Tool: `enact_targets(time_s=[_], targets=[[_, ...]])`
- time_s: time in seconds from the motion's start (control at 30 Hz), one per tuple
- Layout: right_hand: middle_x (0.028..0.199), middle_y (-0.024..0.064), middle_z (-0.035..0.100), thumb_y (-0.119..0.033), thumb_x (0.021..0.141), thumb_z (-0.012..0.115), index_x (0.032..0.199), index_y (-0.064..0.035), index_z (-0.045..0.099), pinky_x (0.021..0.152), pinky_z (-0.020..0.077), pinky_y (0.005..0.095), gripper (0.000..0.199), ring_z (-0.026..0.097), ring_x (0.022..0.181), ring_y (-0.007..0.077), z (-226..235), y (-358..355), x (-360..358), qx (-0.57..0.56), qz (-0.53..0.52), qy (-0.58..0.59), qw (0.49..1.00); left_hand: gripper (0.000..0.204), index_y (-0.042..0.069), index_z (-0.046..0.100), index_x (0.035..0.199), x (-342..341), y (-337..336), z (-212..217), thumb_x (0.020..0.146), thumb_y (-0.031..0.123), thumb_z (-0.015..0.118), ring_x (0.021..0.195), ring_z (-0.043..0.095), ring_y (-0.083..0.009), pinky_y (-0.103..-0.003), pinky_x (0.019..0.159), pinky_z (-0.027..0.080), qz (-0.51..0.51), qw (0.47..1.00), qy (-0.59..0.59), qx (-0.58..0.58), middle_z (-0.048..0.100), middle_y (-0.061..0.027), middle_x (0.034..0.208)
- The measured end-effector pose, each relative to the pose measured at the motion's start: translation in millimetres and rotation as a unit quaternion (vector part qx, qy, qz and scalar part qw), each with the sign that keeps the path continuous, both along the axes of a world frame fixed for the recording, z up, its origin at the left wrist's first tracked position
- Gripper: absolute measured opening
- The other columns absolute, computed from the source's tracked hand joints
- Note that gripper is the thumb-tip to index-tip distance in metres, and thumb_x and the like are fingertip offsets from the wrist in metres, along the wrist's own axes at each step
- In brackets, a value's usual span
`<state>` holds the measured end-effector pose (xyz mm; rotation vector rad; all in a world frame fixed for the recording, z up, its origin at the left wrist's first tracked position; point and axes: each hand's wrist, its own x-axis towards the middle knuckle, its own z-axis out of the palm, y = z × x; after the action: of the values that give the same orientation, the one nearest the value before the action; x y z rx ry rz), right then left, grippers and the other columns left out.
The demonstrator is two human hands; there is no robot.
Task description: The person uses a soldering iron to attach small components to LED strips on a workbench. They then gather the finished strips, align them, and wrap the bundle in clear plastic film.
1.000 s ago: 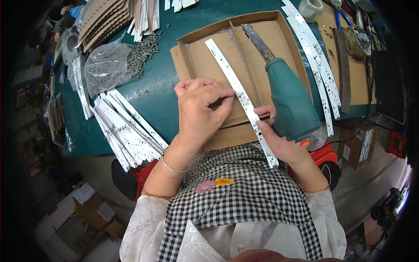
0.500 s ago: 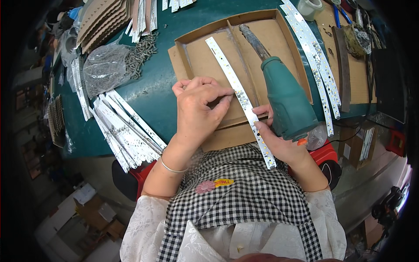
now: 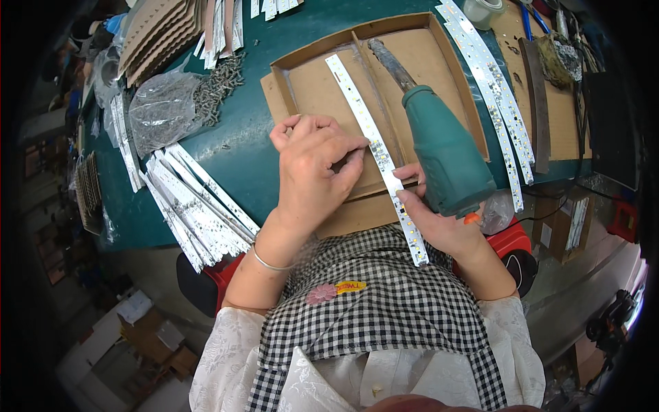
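Observation:
A long white LED circuit strip [image 3: 367,122], dotted with small yellow LEDs and chips, slants over a cardboard tray and down to my checked apron. My right hand [image 3: 446,230] grips its lower half between thumb and fingers. Over that hand lies a soldering iron [image 3: 446,151] with a thick green handle and a dark, crusted metal tip pointing away; the hand seems to support it too, though its grip is partly hidden. My left hand [image 3: 312,161] is closed in a pinch, thumb and index fingertips at the strip's left edge. Anything small inside that pinch is hidden.
The shallow cardboard tray [image 3: 278,86] has a middle divider. To the left lie a fanned pile of strips [image 3: 195,206], a clear plastic bag [image 3: 165,110] and small loose metal parts [image 3: 218,89]. More strips [image 3: 491,82] line the right side, beside a dark bar [image 3: 534,103].
The soldering iron, the LED strip's lower part and my right hand have shifted slightly left. My left hand stays pinched at nearly the same place on the strip.

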<state>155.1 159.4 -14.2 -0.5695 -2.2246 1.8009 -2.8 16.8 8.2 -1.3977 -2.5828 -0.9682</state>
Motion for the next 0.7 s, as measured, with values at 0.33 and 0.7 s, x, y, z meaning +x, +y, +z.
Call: enact_targets(time_s=[0.33, 0.7], targets=[[0.119, 0.0163, 0.062, -0.003, 0.075, 0.077, 0.121, 0.0022, 0.058, 0.084, 0.0539, 0.0332, 0.050, 0.068, 0.100, 0.0257, -8, 9, 2, 0.015, 0.038, 0.031, 0.999, 0.018, 0.012, 0.075, 0.082, -3, 4, 0, 0.068, 0.002, 0.077, 0.082, 0.062, -0.0168, -0.039, 0.090, 0.037, -0.029, 1.000, -0.002, -0.008, 0.065, 0.0000, 0.074], [0.117, 0.0152, 0.060, 0.003, 0.083, 0.069, 0.130, 0.0038, 0.047, 0.066, 0.0523, 0.0266, 0.052, 0.061, 0.084, 0.0181, 17, 8, 24, -0.261, -0.053, 0.074, 0.961, 0.015, 0.011, 0.074, 0.079, 1, 2, -3, 0.066, 0.003, 0.078, 0.078, 0.061, -0.0150, -0.036, 0.089, 0.038, 0.001, 0.999, -0.027, 0.032, 0.064, 0.0003, 0.074]])
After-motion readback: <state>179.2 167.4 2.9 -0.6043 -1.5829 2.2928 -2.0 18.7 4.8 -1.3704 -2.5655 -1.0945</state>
